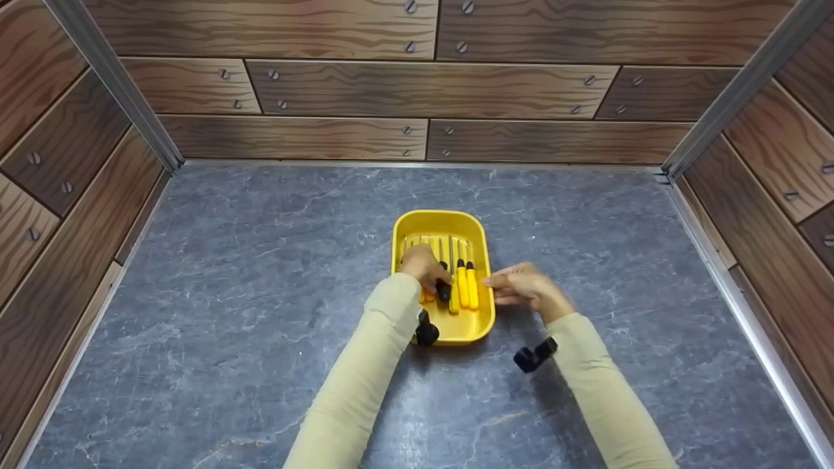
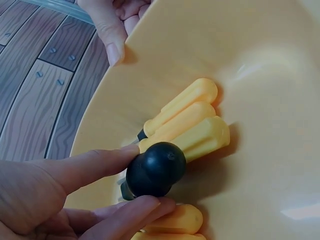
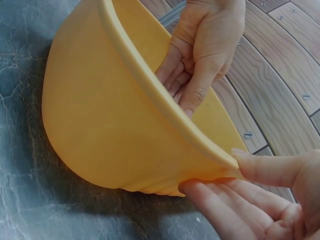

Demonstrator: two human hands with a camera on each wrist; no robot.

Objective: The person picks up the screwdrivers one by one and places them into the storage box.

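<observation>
A yellow plastic tray point(image 1: 466, 331) holds several screwdrivers with yellow handles point(image 1: 463, 286), lying side by side with their shafts toward the far end. Inside the tray, my left hand point(image 1: 422, 266) pinches a black-handled screwdriver point(image 2: 159, 167) between thumb and fingers. Its rounded handle end faces the left wrist camera, and its shaft is mostly hidden there. My right hand point(image 1: 526, 288) grips the tray's right wall at the rim, thumb on the inner side and fingers outside, as the right wrist view shows.
The tray stands on a grey marbled surface point(image 1: 260, 260). Wood-patterned panels point(image 1: 430, 88) close off the back and both sides, with metal strips point(image 1: 736, 85) at the corners. Black wrist cameras point(image 1: 535, 355) hang by both sleeves.
</observation>
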